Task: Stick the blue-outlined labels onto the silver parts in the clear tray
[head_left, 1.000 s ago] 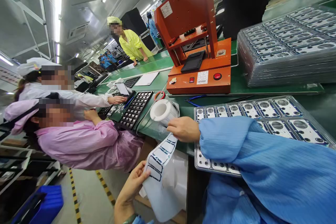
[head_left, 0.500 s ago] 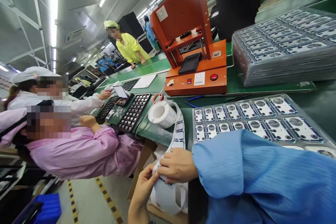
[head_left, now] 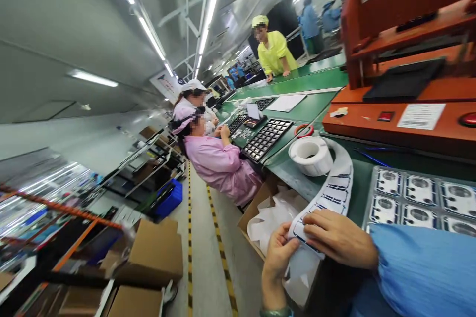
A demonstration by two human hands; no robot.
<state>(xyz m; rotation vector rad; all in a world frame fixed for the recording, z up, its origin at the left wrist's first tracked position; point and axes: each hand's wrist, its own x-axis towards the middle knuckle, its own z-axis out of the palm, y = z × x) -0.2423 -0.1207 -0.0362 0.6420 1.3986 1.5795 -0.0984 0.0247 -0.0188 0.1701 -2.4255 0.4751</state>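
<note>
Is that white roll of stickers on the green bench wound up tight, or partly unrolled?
Partly unrolled. The white roll lies on the green bench, and its strip trails off the edge down to the left hand and right hand.

A white roll of label tape [head_left: 311, 154] lies flat on the green bench, hollow core facing up. Its loose strip [head_left: 334, 190] curls off the right side and runs down over the bench edge, carrying a row of dark-outlined rectangular stickers. The strip's lower end is pinched at the bench edge.
</note>
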